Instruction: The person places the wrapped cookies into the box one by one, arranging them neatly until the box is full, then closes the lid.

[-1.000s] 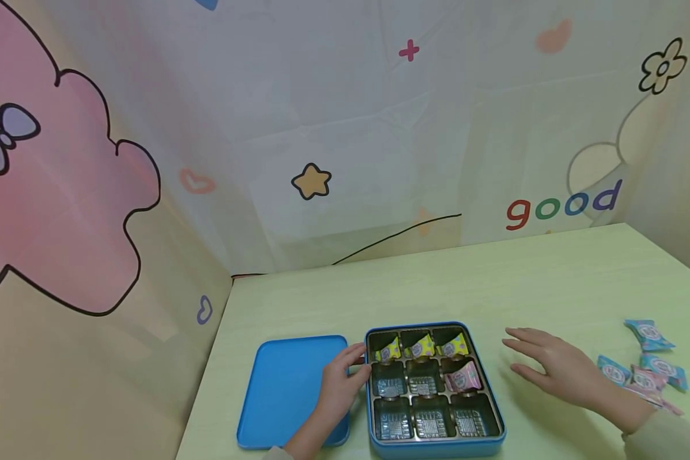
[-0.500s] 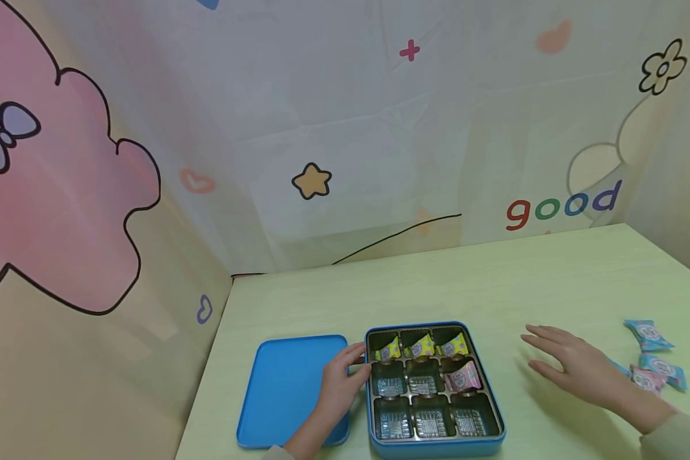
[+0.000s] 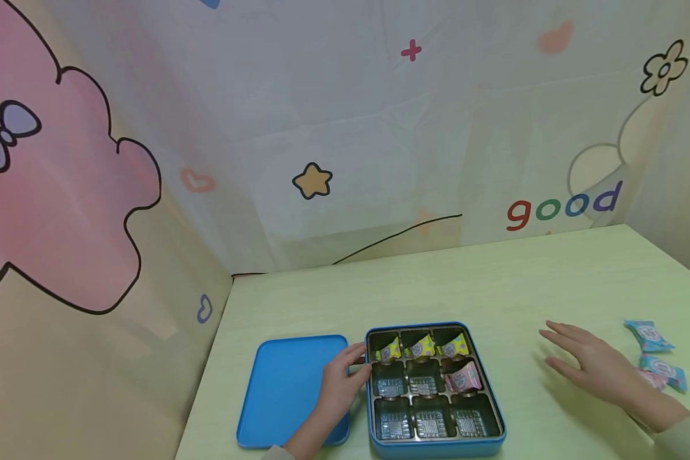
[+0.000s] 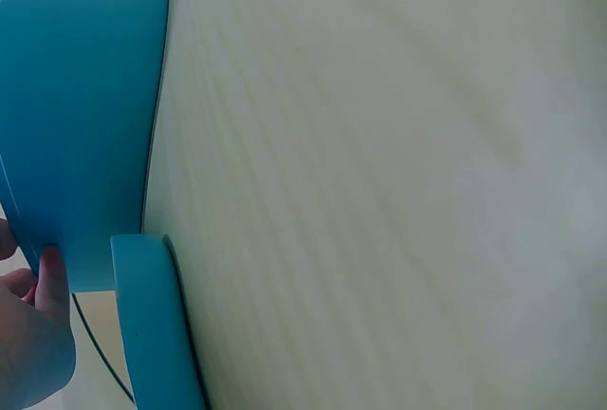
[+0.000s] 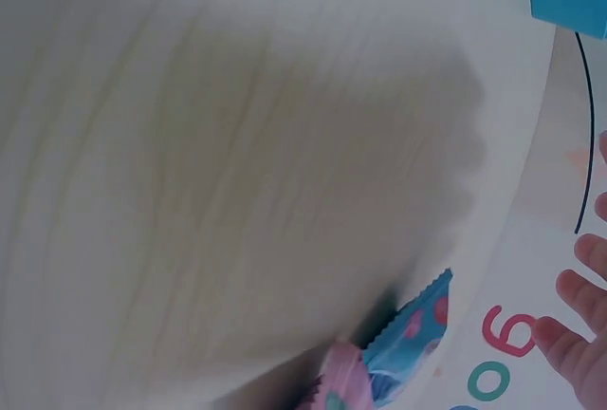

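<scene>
A blue tin with a nine-compartment dark insert stands on the table. Yellow candies sit in its back row, one per compartment, and a pink candy lies in the right compartment of the middle row. My left hand touches the tin's left side with its fingertips and thumb; the left wrist view shows the fingers against the blue wall. My right hand hovers over the table between the tin and the loose candies, fingers spread and holding nothing. It partly hides the loose candies, including a blue one.
The flat blue lid lies left of the tin, partly under my left forearm. Another blue candy and a pink candy lie together at the right. A printed curtain hangs behind the pale green table.
My right hand has moved right, away from the tin and toward the loose candies, covering more of them. The left hand and the tin have stayed in place.
</scene>
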`<state>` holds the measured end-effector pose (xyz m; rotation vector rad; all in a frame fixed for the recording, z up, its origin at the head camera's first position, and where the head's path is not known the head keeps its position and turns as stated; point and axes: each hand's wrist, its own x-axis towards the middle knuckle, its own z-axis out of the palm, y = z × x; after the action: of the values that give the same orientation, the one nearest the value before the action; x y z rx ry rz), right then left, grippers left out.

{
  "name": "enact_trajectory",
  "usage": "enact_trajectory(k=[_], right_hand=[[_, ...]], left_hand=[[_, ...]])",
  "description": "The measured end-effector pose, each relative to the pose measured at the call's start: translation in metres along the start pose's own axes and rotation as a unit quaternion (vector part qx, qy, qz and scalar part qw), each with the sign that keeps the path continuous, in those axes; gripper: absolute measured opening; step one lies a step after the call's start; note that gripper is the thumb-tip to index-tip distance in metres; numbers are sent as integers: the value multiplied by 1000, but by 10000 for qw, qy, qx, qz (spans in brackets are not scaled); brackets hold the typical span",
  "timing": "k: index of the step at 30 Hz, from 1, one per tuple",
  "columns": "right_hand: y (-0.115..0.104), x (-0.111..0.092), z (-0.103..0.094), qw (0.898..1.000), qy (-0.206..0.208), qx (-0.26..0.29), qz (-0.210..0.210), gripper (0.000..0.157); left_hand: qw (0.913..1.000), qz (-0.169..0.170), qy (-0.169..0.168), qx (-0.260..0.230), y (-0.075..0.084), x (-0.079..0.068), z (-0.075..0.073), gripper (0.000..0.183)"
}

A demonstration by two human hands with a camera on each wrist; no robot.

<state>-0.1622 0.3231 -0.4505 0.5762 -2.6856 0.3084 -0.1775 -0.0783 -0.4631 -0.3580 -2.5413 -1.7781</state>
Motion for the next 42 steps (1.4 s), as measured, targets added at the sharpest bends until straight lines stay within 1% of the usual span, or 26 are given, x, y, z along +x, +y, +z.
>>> enact_trajectory(k=[2, 4, 6, 9, 13, 17, 21, 32, 38, 42], right_hand=[[3, -2, 0, 9999, -79, 33, 112, 44], [6, -4, 0, 9996, -146, 37, 225, 44], [9, -6, 1, 9994, -176, 70, 284, 44], [15, -9, 2, 9996, -92, 96, 260, 44], [22, -13, 0, 9992, -87, 212, 341, 45], [28, -16, -3, 9980, -206, 267, 540, 48], [33, -18, -4, 9975, -288, 179, 626, 48], [48, -24, -8, 9965, -430, 271, 670, 45], [53, -28, -14, 9910, -810, 397, 993, 48], [55, -30, -16, 9890, -945, 370, 1078, 44]], left_hand=[[10000, 13, 0, -44, 6, -2, -1, 37], [10000, 25, 14, -16, 5, -1, -1, 36], [10000, 50, 30, 60, -1, 0, 0, 37], [9999, 61, 49, 107, -13, 4, 2, 37], [9999, 56, 64, 121, -20, 5, 3, 38], [9998, 12, 63, 171, -20, 5, 3, 38], [9997, -13, 79, 213, -19, 4, 4, 37], [9996, -11, 112, 262, -20, 5, 4, 38], [9997, -13, 109, 235, -20, 5, 4, 38], [9997, -10, 123, 210, -20, 5, 4, 38]])
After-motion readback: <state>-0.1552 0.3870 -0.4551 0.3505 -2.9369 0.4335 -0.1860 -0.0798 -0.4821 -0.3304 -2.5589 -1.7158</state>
